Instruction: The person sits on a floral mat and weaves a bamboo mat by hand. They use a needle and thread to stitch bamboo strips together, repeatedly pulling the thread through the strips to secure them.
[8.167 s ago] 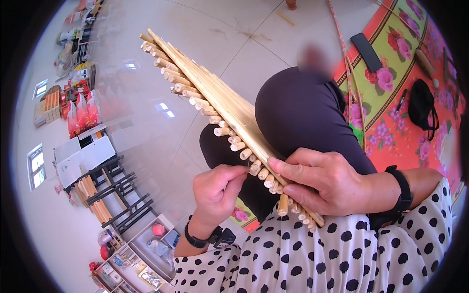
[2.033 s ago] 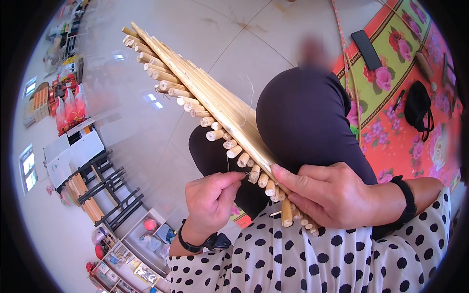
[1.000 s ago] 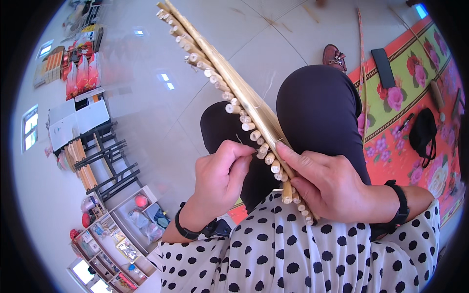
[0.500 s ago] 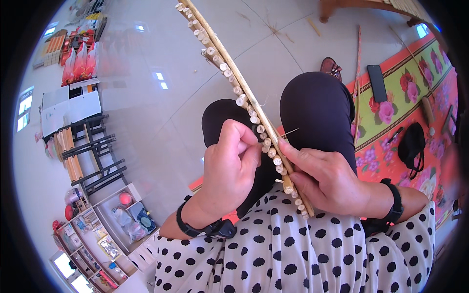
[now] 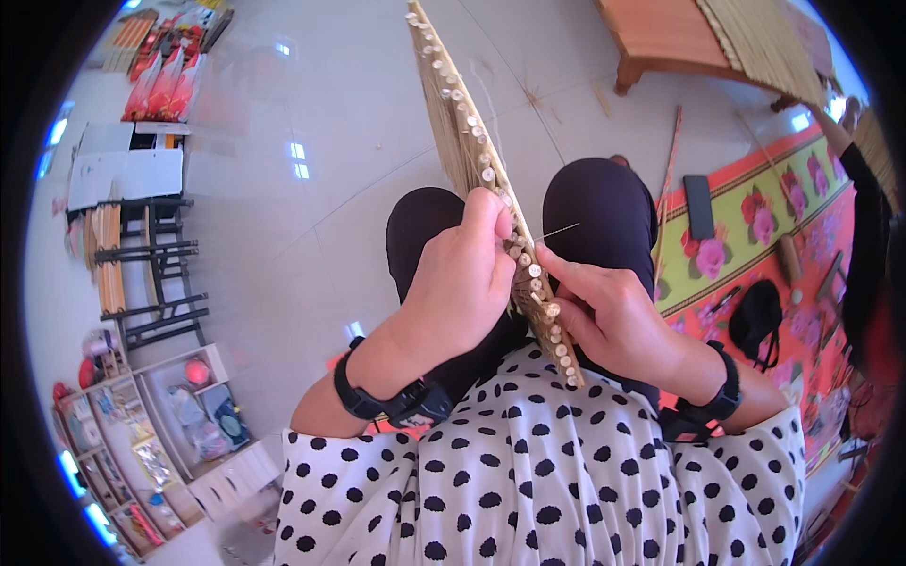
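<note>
A long row of pale stalks (image 5: 460, 95), cut ends facing up, is bound edge to edge into a narrow mat that slants across my lap. A thin straight strip (image 5: 473, 91) runs along its right edge. My left hand (image 5: 469, 247) is closed in a pinch at the left side of the mat; what its fingertips hold is hidden. With thumb and fingers my right hand (image 5: 604, 304) grips the right edge, a little nearer to me. Just above my right index finger, a thin needle (image 5: 562, 229) sticks out to the right. A loose pale thread (image 5: 490, 100) hangs beside the strip.
A flowered mat (image 5: 762, 257) at right bears a phone (image 5: 698, 207), a black cap-like cloth item (image 5: 756, 322) and a wooden tool (image 5: 790, 258). A low wooden bench (image 5: 661, 42) stands far right. Another person's dark sleeve (image 5: 864, 274) shows at right. Shelving (image 5: 179, 424) and folded stools (image 5: 151, 269) line the left.
The stalk mat has tilted, so more of its left face shows, and its far end swung right. Both hands stay at the same part of it. A person's arm has come in at right.
</note>
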